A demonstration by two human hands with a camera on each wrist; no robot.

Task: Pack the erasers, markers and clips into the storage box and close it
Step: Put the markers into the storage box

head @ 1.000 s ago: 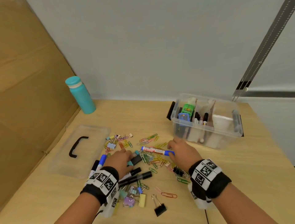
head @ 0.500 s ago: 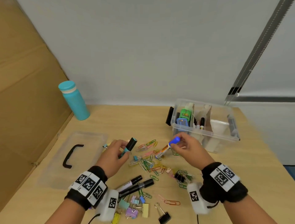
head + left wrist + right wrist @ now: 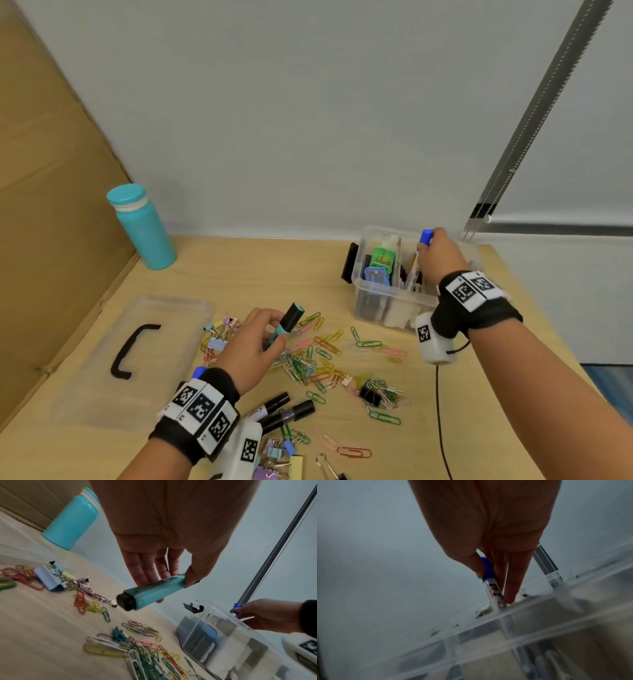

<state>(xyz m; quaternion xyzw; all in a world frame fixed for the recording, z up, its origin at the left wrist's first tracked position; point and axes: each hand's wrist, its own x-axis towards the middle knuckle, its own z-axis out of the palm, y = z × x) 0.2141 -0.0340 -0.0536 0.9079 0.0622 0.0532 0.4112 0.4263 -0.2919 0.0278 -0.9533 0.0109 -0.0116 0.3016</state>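
Observation:
My left hand (image 3: 255,337) pinches a teal highlighter (image 3: 287,323) with a black cap, lifted above the scattered paper clips (image 3: 320,356); the left wrist view shows the highlighter (image 3: 150,592) between my thumb and fingers. My right hand (image 3: 436,255) holds a blue-capped white marker (image 3: 425,237) upright over the clear storage box (image 3: 390,298), its lower end inside a compartment (image 3: 494,599). The box holds markers, erasers and a green item (image 3: 383,256). Two black markers (image 3: 286,409) and several binder clips (image 3: 277,452) lie on the table near my left wrist.
The clear lid (image 3: 137,356) with a black handle lies flat at the left. A teal bottle (image 3: 144,228) stands at the back left beside a cardboard wall (image 3: 44,192). A black binder clip (image 3: 370,395) sits among the clips. A thin cable (image 3: 440,421) runs down from my right wrist.
My right hand carried the blue-capped marker from above the clip pile up into the box and turned it upright. My left hand lifted the teal highlighter off the table.

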